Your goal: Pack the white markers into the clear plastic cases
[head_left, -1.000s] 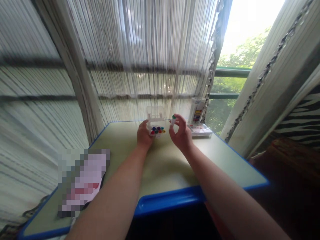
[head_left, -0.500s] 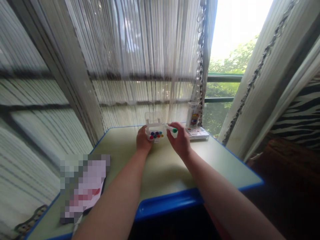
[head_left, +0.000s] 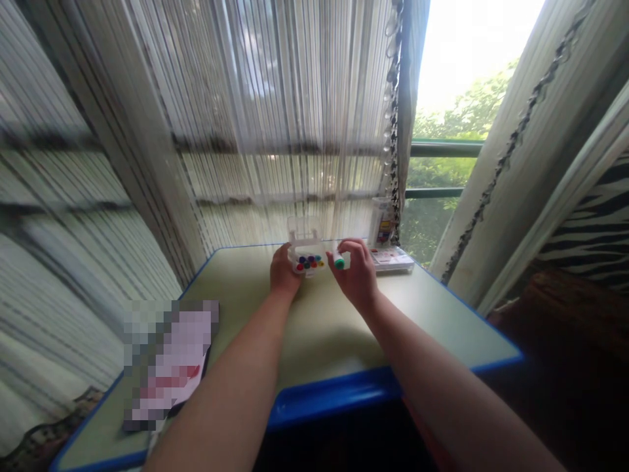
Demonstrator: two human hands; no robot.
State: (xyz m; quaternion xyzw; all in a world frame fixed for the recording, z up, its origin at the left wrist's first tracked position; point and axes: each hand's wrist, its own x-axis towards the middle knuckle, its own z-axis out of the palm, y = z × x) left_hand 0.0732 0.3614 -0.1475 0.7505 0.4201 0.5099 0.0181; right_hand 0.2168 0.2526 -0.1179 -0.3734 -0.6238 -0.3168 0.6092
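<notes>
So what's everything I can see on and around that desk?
marker box: one, clear, lid open, coloured caps showing, far middle of the desk
green-capped marker: one, white barrel, beside the box
flat case: one, clear, far right of the desk
upright pack: one, clear, behind the flat case
desk: one, pale green, blue edge
curtains: white, striped, behind the desk
left hand: holds the marker box
right hand: holds the green-capped marker
</notes>
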